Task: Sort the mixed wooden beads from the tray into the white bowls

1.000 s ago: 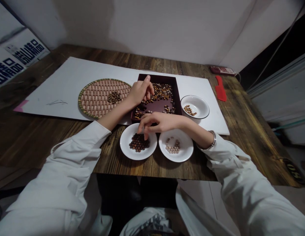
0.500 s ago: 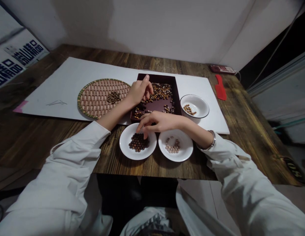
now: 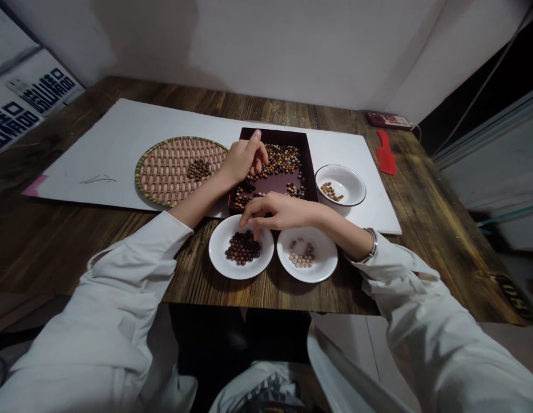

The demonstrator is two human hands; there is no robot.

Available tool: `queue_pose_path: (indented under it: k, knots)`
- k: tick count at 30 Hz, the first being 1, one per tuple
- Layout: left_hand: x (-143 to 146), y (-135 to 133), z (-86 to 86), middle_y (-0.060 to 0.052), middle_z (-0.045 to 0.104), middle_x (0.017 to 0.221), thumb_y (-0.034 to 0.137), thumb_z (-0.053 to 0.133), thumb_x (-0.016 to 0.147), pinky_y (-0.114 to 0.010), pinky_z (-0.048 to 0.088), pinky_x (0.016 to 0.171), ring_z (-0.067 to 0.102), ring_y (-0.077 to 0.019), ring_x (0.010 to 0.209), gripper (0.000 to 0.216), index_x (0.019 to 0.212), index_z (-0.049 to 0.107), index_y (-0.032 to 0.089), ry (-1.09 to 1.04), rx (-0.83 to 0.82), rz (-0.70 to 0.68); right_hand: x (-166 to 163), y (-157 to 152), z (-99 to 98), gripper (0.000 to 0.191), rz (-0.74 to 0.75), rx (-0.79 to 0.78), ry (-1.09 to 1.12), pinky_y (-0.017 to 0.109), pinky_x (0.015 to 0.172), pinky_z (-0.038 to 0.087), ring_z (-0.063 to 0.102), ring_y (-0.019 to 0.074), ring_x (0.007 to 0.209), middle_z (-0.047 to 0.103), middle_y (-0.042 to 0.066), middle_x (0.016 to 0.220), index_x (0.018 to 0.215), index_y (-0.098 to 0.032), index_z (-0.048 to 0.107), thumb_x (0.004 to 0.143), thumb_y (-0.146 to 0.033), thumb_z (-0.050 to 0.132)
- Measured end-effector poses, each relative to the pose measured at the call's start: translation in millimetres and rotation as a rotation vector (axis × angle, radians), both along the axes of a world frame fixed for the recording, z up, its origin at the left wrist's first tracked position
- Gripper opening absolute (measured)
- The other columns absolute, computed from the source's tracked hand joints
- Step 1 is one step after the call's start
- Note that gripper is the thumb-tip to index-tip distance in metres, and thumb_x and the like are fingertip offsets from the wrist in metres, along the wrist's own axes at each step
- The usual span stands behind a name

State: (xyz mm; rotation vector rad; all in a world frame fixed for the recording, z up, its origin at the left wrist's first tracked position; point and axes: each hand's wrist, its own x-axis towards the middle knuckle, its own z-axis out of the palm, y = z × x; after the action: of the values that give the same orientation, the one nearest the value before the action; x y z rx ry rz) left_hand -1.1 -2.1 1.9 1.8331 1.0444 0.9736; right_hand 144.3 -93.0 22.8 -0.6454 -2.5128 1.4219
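My left hand [image 3: 244, 159] reaches into a dark red tray [image 3: 310, 172] full of mixed brown and tan beads [image 3: 283, 159], its fingers curled and pinched among them. My right hand [image 3: 272, 212] hovers over a white dish [image 3: 221, 261] holding dark brown beads [image 3: 242, 249], fingertips pinched together and pointing down. What either pinch holds is too small to see. Beside it a second white dish [image 3: 324, 267] holds pale beads [image 3: 303, 255].
A round woven tray [image 3: 167, 172] with a small heap of dark beads [image 3: 199, 168] lies on the left on white paper [image 3: 120, 143]. A white bowl [image 3: 350, 183] with a few tan beads stands right of the red tray. A red comb [image 3: 385, 152] lies far right.
My right hand has drawn back slightly toward the red tray, its fingertips still over the dish of dark beads. My left hand has hardly moved.
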Motion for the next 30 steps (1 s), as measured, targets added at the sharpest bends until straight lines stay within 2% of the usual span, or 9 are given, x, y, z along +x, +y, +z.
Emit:
queue_pose_path:
  k: [8,20,30]
  knots:
    - [0.8,-0.3,0.7,0.000,0.053,0.044,0.070,0.018,0.097,-0.019,0.036,0.042,0.046,-0.0068,0.037,0.076,0.068,0.065,0.018,-0.003,0.004,0.013,-0.4,-1.8,2.3,0.022,-0.013,0.004,0.006,0.025,0.086,0.052,0.073,0.0145,0.093,0.079,0.006,0.097,0.107,-0.012,0.070,0.091,-0.007,0.054]
    - [0.4,0.6,-0.2,0.000,0.054,0.045,0.069,0.020,0.098,-0.020,0.036,0.042,0.045,-0.0073,0.038,0.074,0.068,0.065,0.019,0.000,0.004,0.009,-1.3,-2.3,0.4,0.022,-0.003,0.105,-0.012,0.026,0.086,0.051,0.071,0.0139,0.086,0.077,0.006,0.098,0.105,-0.012,0.072,0.091,-0.008,0.055]
    - [0.6,0.2,-0.5,-0.001,0.053,0.045,0.073,0.019,0.095,-0.020,0.035,0.041,0.045,-0.0071,0.038,0.076,0.065,0.063,0.019,-0.030,-0.017,0.004,-1.0,-1.9,0.8,0.021,0.004,0.111,-0.021,0.025,0.083,0.050,0.070,0.0141,0.086,0.077,0.007,0.095,0.107,-0.011,0.070,0.093,-0.010,0.055]
